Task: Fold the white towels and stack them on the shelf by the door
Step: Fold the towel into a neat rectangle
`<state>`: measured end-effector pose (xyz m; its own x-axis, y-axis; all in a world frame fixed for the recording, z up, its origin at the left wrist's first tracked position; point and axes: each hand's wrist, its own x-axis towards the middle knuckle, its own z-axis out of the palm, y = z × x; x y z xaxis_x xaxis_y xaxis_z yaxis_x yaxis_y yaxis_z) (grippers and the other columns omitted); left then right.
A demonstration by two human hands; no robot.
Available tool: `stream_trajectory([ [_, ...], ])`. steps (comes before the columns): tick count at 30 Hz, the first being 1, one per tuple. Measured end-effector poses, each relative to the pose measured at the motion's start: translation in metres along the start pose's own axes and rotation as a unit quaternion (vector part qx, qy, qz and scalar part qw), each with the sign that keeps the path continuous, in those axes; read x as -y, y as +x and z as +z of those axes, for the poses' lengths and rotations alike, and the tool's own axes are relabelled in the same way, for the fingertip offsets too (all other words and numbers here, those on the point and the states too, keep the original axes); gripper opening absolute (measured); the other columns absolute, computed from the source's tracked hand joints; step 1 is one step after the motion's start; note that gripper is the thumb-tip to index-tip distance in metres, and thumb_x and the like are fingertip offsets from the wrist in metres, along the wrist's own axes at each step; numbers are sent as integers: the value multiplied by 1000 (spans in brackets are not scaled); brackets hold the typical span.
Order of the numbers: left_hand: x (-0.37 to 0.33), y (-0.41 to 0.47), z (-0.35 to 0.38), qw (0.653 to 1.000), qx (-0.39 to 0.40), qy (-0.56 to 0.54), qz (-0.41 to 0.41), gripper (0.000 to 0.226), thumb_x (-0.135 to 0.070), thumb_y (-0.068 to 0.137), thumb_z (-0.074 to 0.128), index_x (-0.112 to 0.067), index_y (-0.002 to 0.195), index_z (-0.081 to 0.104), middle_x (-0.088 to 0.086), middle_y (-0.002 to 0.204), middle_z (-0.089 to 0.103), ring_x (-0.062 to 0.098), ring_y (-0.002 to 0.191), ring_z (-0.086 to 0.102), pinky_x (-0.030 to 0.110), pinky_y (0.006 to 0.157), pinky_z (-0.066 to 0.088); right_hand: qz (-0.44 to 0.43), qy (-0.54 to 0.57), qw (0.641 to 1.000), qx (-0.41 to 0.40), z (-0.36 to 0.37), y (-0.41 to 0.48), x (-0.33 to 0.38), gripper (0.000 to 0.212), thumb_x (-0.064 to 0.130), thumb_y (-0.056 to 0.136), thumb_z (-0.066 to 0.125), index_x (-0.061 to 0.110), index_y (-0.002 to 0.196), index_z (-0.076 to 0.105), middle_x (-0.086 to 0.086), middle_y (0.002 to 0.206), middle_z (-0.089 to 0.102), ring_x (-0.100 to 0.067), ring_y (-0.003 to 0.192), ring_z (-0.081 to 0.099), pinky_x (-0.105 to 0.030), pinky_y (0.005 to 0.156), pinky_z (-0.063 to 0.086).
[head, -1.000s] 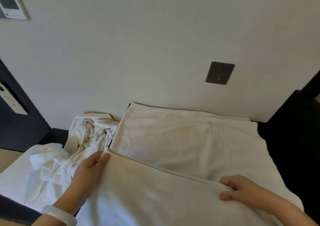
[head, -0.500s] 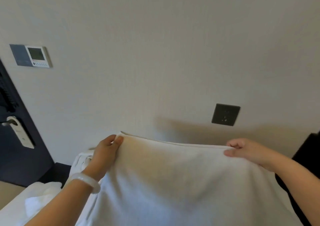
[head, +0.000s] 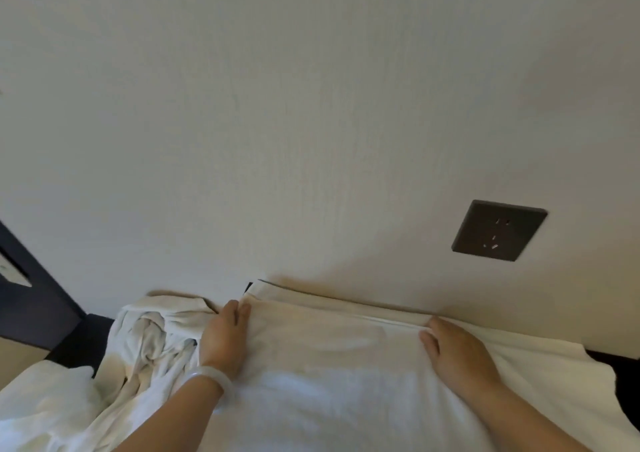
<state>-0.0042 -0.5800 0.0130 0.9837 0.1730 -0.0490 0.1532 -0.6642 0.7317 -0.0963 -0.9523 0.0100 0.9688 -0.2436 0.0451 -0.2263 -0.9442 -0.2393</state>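
A large white towel (head: 332,365) lies spread on a dark surface against the wall, its near half laid over the far half. My left hand (head: 223,339), with a pale bangle on the wrist, grips the folded layer's far left corner. My right hand (head: 457,351) holds the same far edge further right, thumb under the hem. Both hands sit close to the wall. A crumpled pile of white towels (head: 149,337) lies just left of my left hand.
A dark wall socket (head: 498,230) sits above the towel's right part. The dark surface (head: 74,340) shows at the left, beside a dark door panel (head: 24,288). More white fabric (head: 41,406) bunches at the lower left.
Both hands lifted the towel's near edge, carried it up and away, and have now brought it down onto the far edge by the wall.
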Motion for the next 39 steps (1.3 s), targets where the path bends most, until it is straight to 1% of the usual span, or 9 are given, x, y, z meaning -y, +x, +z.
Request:
stream_trajectory([
  [3, 5, -15, 1, 999, -31, 19, 28, 31, -38, 102, 41, -15, 84, 51, 0, 72, 61, 27, 72, 56, 37, 66, 40, -34, -12, 996, -82, 12, -16, -2, 17, 25, 85, 72, 17, 79, 58, -4, 69, 62, -30, 64, 64, -32, 50, 42],
  [8, 16, -58, -21, 999, -25, 8, 46, 30, -36, 102, 43, -19, 77, 49, 0, 66, 58, 20, 66, 54, 37, 62, 37, -35, 0, 996, -81, 5, -63, 2, 24, 31, 91, 64, 23, 80, 44, 3, 66, 56, -24, 61, 60, -29, 52, 29],
  [15, 36, -106, -56, 999, 24, -33, 10, 27, -32, 101, 48, -17, 81, 57, -3, 72, 58, 18, 72, 54, 32, 67, 40, -4, 3, 992, 125, -23, -120, 21, 17, 44, 105, 33, 31, 107, 44, 8, 105, 61, -11, 92, 58, -25, 76, 43],
  [17, 23, -105, -72, 999, 36, -37, 10, 26, -32, 102, 48, -16, 85, 60, 0, 77, 61, 16, 75, 55, 26, 66, 39, -1, 43, 984, 171, -49, -113, 20, 15, 41, 103, 43, 30, 95, 50, 8, 95, 64, -14, 91, 62, -32, 79, 47],
  [21, -5, -89, -105, 997, 20, -75, 20, 22, -38, 100, 48, -24, 100, 66, -6, 91, 65, 19, 92, 59, 36, 84, 43, -46, 161, 974, 153, -115, -88, 13, 24, 27, 95, 62, 29, 72, 53, 13, 57, 50, -3, 56, 47, -26, 57, 33],
  [25, -10, -60, -89, 998, 51, -20, 9, 37, -39, 102, 46, -13, 123, 63, 6, 117, 66, 31, 116, 56, 37, 97, 38, -9, 157, 980, 125, -101, -49, 13, 32, 24, 94, 65, 19, 65, 53, 6, 58, 53, -10, 57, 48, -30, 57, 33],
  [30, 14, -43, -49, 993, 107, 55, -11, 29, -31, 102, 46, -17, 78, 52, -1, 70, 54, 29, 78, 58, 31, 62, 35, 8, 72, 975, 209, -36, -38, 8, 17, 33, 93, 62, 23, 82, 53, 2, 81, 63, -16, 76, 61, -28, 64, 43],
  [34, 14, -32, -45, 993, 95, 75, -14, 37, -37, 100, 49, -15, 69, 47, -1, 63, 50, 15, 60, 47, 29, 55, 32, -36, 43, 981, 184, -25, -30, 14, 19, 39, 91, 64, 26, 83, 52, 8, 91, 50, -7, 81, 52, -28, 74, 44],
  [39, 18, -17, -43, 985, 117, 125, -6, 40, -38, 98, 52, -14, 66, 53, 4, 74, 49, 18, 61, 49, 27, 56, 38, -77, 91, 971, 205, -23, -24, 15, 29, 37, 87, 71, 24, 72, 49, 8, 92, 47, -9, 82, 49, -26, 74, 39],
])
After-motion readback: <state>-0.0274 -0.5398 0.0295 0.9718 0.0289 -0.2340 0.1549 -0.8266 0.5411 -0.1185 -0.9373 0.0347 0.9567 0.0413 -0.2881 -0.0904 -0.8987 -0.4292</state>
